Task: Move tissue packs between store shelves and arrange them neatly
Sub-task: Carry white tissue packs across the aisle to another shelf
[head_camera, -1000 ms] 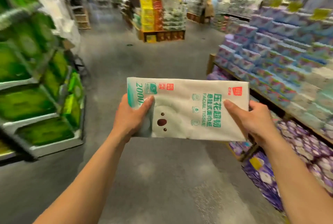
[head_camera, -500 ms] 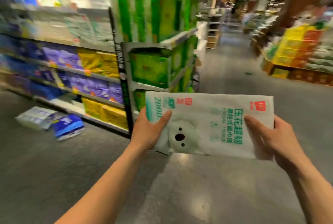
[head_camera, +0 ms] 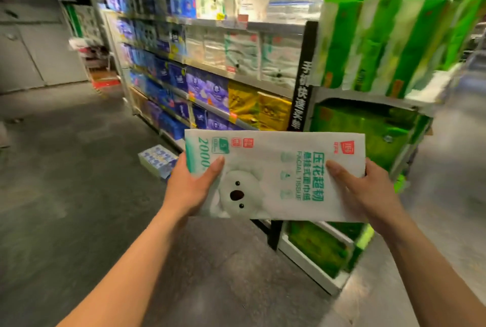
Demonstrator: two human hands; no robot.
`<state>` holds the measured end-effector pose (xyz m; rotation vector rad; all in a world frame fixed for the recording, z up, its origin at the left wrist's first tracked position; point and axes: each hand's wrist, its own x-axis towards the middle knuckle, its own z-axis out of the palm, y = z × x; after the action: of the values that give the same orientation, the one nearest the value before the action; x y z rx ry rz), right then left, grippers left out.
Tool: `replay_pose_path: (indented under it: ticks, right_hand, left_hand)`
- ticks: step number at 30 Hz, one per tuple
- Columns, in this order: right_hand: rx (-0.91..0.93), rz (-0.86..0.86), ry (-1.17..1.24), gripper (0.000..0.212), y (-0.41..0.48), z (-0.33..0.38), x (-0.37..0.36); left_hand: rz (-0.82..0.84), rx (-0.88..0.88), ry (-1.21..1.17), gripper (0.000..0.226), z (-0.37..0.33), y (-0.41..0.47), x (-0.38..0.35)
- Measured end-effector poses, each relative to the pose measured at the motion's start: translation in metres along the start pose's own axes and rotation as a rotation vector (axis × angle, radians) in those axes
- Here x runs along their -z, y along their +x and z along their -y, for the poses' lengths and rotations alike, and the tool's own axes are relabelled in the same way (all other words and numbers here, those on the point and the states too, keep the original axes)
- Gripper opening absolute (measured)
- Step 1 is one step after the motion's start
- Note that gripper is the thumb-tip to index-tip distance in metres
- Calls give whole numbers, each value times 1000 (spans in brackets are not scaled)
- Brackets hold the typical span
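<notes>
Holding a koala-print facial tissue pack (head_camera: 276,176) level in the air by both short ends.
Left hand (head_camera: 189,192) clasps the left end and right hand (head_camera: 368,189) the right, thumbs on top, in front of the green display rack (head_camera: 307,263).

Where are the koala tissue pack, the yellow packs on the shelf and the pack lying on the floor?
koala tissue pack (head_camera: 265,166), head view, middle of its white front.
yellow packs (head_camera: 259,108), head view, front face of one pack.
pack on the floor (head_camera: 157,159), head view, its blue-and-white top.
</notes>
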<state>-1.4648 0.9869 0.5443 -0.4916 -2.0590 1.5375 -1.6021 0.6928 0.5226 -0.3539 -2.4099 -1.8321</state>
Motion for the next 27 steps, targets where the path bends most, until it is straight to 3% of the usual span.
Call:
replay_pose_path:
  ticks: [4,7,12,20,27]
  right_hand:
    - [1,43,50,10,83,18,-100]
    - [13,30,35,15,141,31,-162]
    - [63,34,9,27,251,44,-249]
    - [189,43,22,12,431,65,-362]
    - [271,35,31,25,569,104,-456]
  left_hand:
    - [-20,-8,41,72,14,111,48]
    - [-35,-8,64,56,21,194,76]
    - [-68,18,-39,78,46,324,100]
    - [-97,-31,-96,68,69,522,112]
    - [-109,-116,-146,60,71,691,145]
